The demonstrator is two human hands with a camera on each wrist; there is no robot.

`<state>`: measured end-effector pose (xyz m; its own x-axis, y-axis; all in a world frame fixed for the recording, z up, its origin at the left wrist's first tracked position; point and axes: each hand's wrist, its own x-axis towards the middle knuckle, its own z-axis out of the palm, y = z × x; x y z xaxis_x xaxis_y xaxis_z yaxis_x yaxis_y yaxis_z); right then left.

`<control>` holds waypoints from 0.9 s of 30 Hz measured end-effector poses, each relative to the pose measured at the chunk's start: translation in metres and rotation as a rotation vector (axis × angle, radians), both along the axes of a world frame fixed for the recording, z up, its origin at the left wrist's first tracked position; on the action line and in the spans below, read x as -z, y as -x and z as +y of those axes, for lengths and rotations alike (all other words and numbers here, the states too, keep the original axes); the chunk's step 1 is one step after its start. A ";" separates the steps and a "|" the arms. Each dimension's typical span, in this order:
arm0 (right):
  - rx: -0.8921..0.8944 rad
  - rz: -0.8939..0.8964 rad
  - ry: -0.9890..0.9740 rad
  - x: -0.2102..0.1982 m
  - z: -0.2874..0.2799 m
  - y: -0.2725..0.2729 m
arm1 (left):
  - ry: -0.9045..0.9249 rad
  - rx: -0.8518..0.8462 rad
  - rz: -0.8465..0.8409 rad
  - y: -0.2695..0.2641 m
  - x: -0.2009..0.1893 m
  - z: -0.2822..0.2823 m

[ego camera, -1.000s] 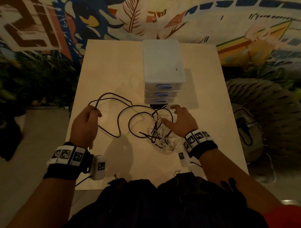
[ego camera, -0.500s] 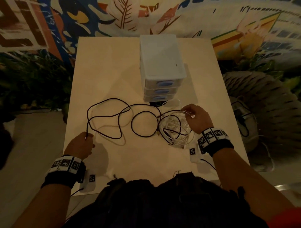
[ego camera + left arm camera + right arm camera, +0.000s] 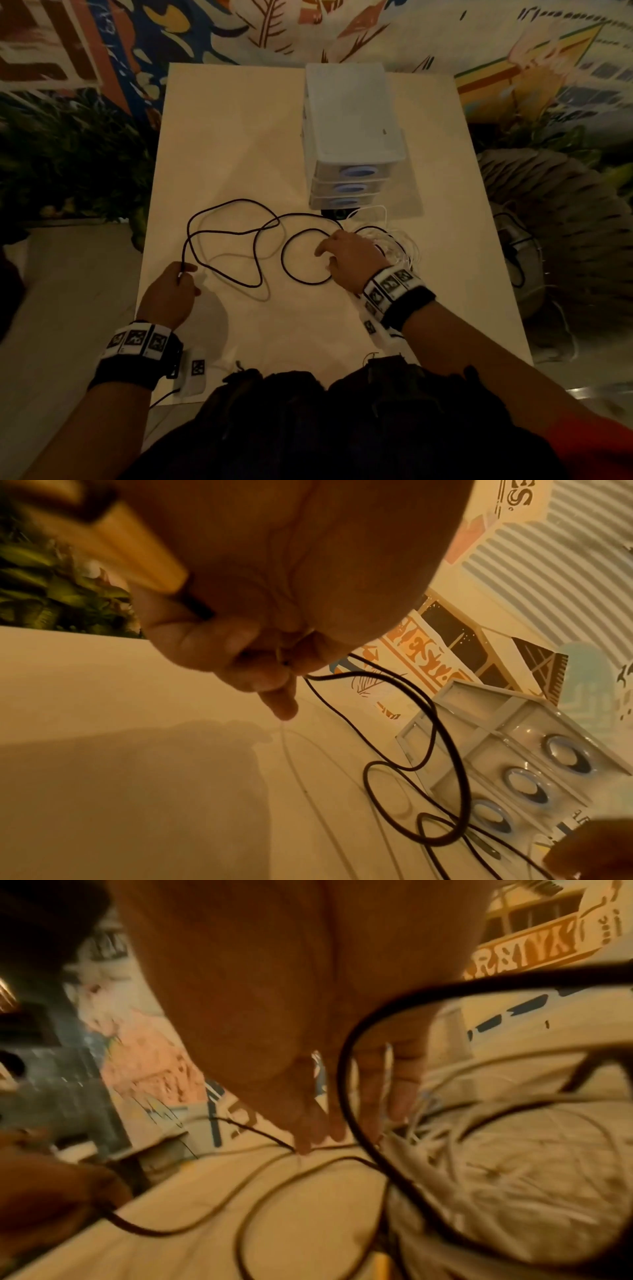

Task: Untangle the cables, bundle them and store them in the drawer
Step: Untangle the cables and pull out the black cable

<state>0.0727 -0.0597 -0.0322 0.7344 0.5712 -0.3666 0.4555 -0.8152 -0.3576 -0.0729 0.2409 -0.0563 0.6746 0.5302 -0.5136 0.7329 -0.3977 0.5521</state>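
A long black cable (image 3: 236,236) lies in loose loops across the pale table (image 3: 239,137). My left hand (image 3: 178,284) pinches one end of the black cable (image 3: 342,674) between thumb and fingers (image 3: 260,674), just above the table near its left edge. My right hand (image 3: 346,257) reaches over the rightmost black loop, its fingers (image 3: 308,1134) straight and pointing down onto the table at the cable. A tangle of thin white cables (image 3: 400,243) lies right of that hand. The white drawer unit (image 3: 352,137) stands behind, its three blue-handled drawers (image 3: 524,780) closed.
The table's left edge runs close to my left hand. Plants (image 3: 68,164) stand on the floor to the left. A woven grey pouf (image 3: 555,240) sits right of the table, with a dark cord beside it. A painted mural fills the wall behind.
My right hand has left the white tangle and moved left onto the black loop. My left hand still holds the black cable's end and has shifted slightly forward.
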 end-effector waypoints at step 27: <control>0.194 -0.086 -0.562 -0.081 -0.058 -0.050 | -0.118 -0.137 -0.292 -0.008 -0.040 -0.023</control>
<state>0.1231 -0.1180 0.0489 0.8581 0.5131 0.0186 0.3641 -0.5826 -0.7266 -0.0645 0.2182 -0.0165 0.7027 0.6702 -0.2389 0.6016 -0.3804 0.7024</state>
